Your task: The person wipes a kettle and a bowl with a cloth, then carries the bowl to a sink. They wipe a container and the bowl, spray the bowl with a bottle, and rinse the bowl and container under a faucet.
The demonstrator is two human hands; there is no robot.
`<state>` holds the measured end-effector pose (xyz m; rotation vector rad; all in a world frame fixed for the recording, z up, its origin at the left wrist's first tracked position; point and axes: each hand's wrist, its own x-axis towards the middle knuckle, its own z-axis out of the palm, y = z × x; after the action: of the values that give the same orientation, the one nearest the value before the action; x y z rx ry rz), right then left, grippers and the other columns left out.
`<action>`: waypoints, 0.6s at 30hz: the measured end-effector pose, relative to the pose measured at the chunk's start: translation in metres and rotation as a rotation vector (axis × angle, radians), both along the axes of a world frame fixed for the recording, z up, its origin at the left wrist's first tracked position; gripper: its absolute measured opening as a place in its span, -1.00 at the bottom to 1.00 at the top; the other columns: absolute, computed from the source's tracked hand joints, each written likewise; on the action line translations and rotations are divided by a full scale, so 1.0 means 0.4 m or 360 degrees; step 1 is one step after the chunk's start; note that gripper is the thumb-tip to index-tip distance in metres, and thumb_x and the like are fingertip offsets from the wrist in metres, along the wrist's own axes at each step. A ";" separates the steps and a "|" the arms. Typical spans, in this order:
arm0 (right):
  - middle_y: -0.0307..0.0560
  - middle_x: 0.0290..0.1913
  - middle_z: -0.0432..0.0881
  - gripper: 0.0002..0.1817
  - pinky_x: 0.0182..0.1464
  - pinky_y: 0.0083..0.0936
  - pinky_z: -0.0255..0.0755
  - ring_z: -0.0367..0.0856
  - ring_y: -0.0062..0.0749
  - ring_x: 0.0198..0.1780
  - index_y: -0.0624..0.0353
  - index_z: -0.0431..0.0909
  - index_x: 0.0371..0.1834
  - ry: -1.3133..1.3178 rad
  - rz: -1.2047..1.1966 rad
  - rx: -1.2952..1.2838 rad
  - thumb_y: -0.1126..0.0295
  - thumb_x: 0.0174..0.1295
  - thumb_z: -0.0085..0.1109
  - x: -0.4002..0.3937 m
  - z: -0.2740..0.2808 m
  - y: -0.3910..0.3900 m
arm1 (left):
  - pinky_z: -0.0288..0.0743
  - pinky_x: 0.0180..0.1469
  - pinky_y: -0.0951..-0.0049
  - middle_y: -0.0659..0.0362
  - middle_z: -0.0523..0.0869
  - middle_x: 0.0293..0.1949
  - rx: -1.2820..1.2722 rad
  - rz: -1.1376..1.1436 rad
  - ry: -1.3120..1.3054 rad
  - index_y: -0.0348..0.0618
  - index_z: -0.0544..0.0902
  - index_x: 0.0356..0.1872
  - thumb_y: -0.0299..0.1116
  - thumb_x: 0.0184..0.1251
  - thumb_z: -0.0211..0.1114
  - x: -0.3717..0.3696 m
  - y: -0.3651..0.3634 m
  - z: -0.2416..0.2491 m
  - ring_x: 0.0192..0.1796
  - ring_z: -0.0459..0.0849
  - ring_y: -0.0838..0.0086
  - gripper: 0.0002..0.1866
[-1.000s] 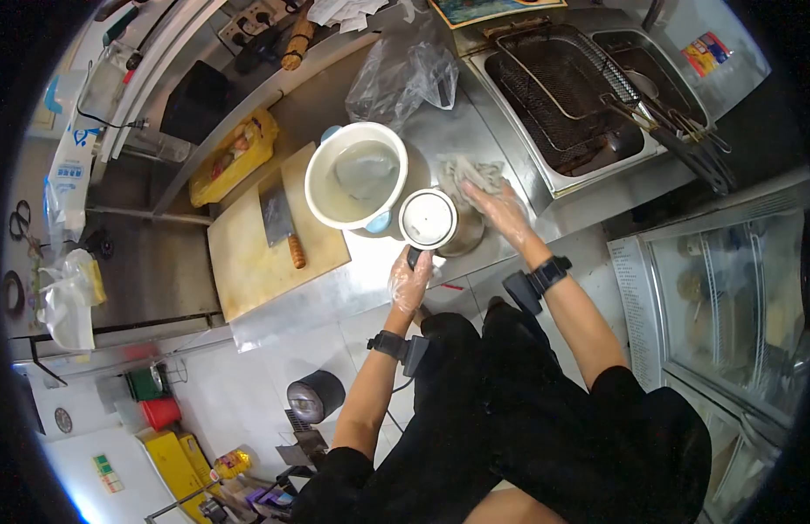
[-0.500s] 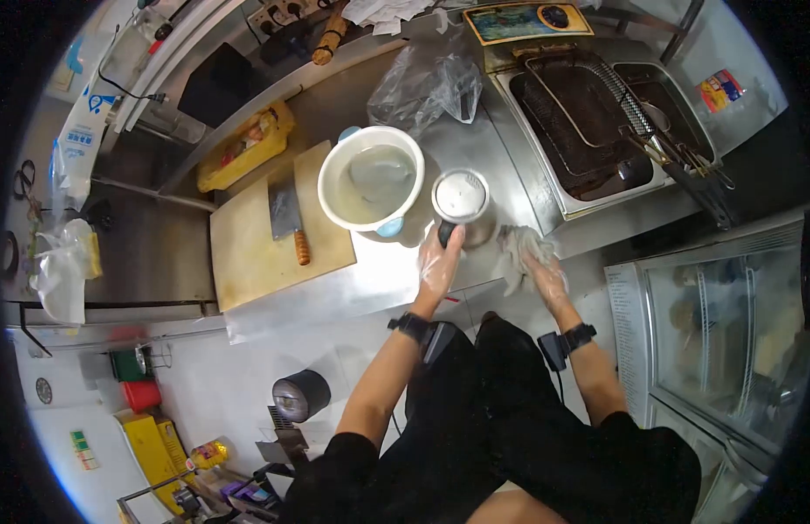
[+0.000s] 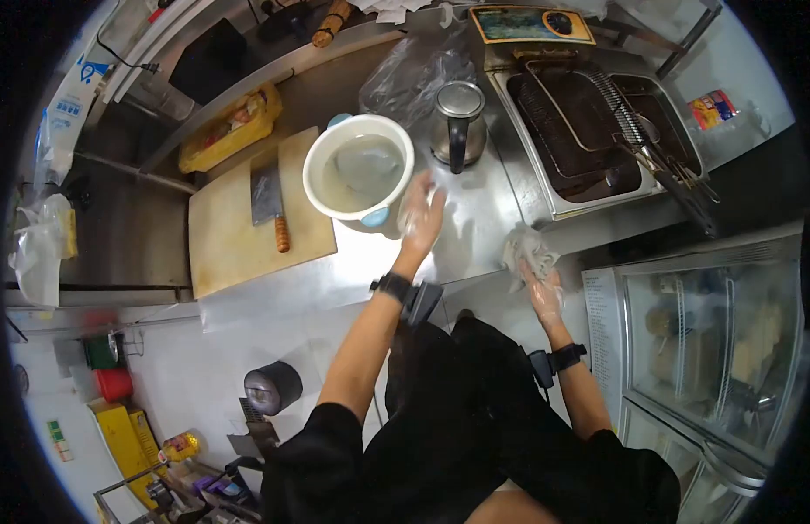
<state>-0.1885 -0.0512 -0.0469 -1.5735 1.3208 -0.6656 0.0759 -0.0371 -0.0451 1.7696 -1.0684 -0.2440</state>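
My left hand point(image 3: 422, 214), in a thin clear glove, is empty over the steel counter point(image 3: 470, 205), with its fingers apart and slightly blurred. Just left of it stands a white basin point(image 3: 316, 188) of cloudy water with something greyish inside. Beyond the hand, upright and apart from it, is a metal jug point(image 3: 470, 140) with a lid and a black handle facing me. My right hand point(image 3: 545, 293), gloved too, is closed on a crumpled grey-white rag point(image 3: 529, 251) at the counter's front edge.
A cleaver point(image 3: 267, 196) lies on the cutting board point(image 3: 221, 253) at the left. Behind are a yellow bin point(image 3: 204, 159) and a clear plastic bag point(image 3: 405, 83). A fryer point(image 3: 558, 205) with dark oil stands at the right, a glass-door fridge point(image 3: 676, 332) below it.
The jug now stands farther back by the plastic bag, and my left hand has let go of its handle and moved left toward the basin. My right hand still grips the rag.
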 end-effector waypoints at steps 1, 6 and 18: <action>-0.02 -0.07 0.61 -0.63 -0.01 -0.46 0.40 0.56 -0.28 -0.09 0.31 0.51 -0.02 -0.0053 0.0070 -0.0066 0.32 0.15 0.22 0.005 -0.045 -0.023 | 0.44 -0.01 0.34 -0.03 0.59 -0.10 0.0140 -0.0012 0.0079 -0.27 0.40 0.07 -0.24 0.31 0.14 -0.012 0.074 0.016 -0.06 0.59 0.24 -0.60; 0.07 0.22 0.36 -0.48 0.22 -0.23 0.20 0.32 -0.03 0.19 0.28 0.41 0.11 0.0513 0.0285 -0.0752 0.25 0.10 0.23 0.123 -0.148 -0.068 | 0.44 0.02 0.37 -0.01 0.60 -0.10 0.0417 0.0294 0.0379 -0.24 0.43 0.06 -0.26 0.35 0.11 -0.018 0.429 -0.003 -0.03 0.59 0.30 -0.65; 0.22 0.36 0.07 -0.12 0.39 -0.04 -0.12 0.00 0.14 0.38 0.31 0.08 0.34 0.0697 0.1091 -0.0998 0.04 0.03 0.20 0.462 -0.136 0.133 | 0.40 -0.14 0.57 0.22 0.58 -0.28 0.0391 0.1120 0.0735 -0.25 0.45 0.04 -0.34 0.33 0.13 -0.039 0.804 -0.061 -0.21 0.51 0.59 -0.68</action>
<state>-0.0037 0.0018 -0.1014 -2.6217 0.7749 -0.3064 0.0602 0.2844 -0.0693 2.0582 -0.0630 -0.3287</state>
